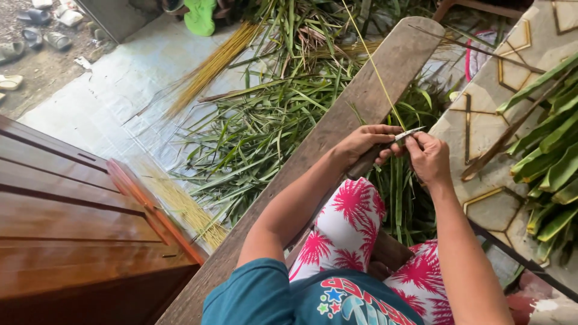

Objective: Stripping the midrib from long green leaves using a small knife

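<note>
Yellow midrib | pinched in right hand fingers | left hand grips knife

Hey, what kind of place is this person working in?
Probably a home porch or yard used for handcraft. Heaps of long green palm-like leaves cover the pale floor mat, bundles of stripped yellow leaf ribs lie nearby, and worn sandals sit on bare ground outside.

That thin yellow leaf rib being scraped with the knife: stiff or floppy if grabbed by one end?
Probably springy, not rigid: the rib runs long and hair-thin from the right hand, in a nearly straight line. Likely very light, judging by its thinness. It may snap if bent sharply against the knife in the left hand.
</note>
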